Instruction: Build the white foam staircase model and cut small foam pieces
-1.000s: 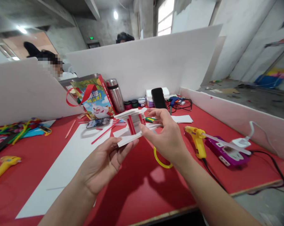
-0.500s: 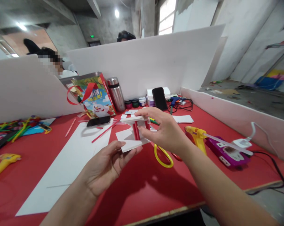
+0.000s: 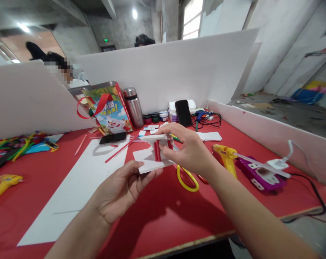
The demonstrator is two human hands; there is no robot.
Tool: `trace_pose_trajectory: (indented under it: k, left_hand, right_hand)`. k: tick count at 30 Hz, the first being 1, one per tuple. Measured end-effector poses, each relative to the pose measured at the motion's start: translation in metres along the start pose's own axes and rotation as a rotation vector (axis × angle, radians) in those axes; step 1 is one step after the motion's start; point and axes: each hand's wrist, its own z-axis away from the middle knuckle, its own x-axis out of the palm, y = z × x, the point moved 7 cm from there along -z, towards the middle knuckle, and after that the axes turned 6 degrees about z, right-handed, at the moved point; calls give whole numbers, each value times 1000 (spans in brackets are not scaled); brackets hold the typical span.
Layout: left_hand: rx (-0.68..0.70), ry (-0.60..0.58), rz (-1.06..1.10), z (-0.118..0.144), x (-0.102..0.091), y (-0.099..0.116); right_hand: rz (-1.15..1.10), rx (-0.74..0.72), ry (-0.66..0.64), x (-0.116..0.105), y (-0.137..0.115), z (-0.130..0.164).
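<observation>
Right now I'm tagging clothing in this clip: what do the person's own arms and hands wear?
Nothing shows: the left hand and right hand are bare, no gloves, rings or watch visible. Both forearms are uncovered to the picture's edge; no sleeve in view.

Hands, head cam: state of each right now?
Left hand: closed on the base of the model, fingers under its white bottom panel.
Right hand: closed on the model's upper part, by the red posts.
</observation>
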Motion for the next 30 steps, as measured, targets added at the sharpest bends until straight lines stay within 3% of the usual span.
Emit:
trace_pose_trajectory:
  k: [17,30]
  left_hand:
    - [12,17,14,0,-3,1]
    - [4,-36,5,-6,-4,-2]
  right_hand:
    - [2,-4,-7,4,0,0]
    - [51,-36,-21,5,0,-2]
